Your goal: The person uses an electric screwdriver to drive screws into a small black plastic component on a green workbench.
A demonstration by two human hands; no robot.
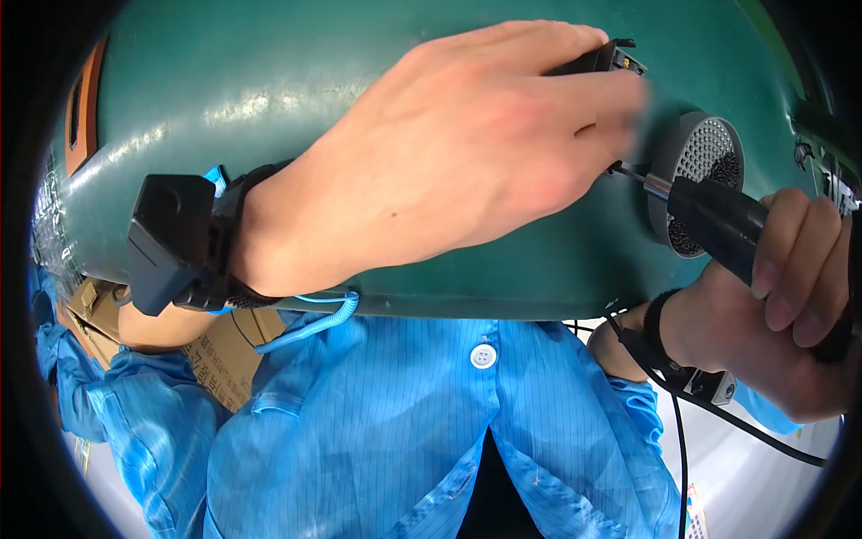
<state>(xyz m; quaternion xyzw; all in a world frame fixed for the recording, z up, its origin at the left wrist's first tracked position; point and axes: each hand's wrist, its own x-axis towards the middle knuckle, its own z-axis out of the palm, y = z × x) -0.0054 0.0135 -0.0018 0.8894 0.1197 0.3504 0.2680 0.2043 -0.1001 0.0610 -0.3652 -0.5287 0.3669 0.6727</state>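
Observation:
My left hand [503,135] reaches across the green work mat [296,54], its fingers curled around a small black part [588,65]. Most of that part is hidden under the hand; a black end with a small yellowish detail shows past the fingers. In my right hand [754,314] is a black electric screwdriver [718,225], held by its body. Its metal shaft points left, and the tip is close to my left fingers by a small dark piece; whether they touch I cannot tell. Behind the screwdriver's nose sits a tilted grey round dish [660,220] with a perforated face, holding many tiny black screws [725,169].
A black cable [763,438] runs below my right wrist. A blue coiled cord [323,323] hangs over the mat's near edge. Cardboard boxes [229,359] stand below at left. An orange-brown frame [85,108] lies far left, and a small black piece [802,154] lies far right.

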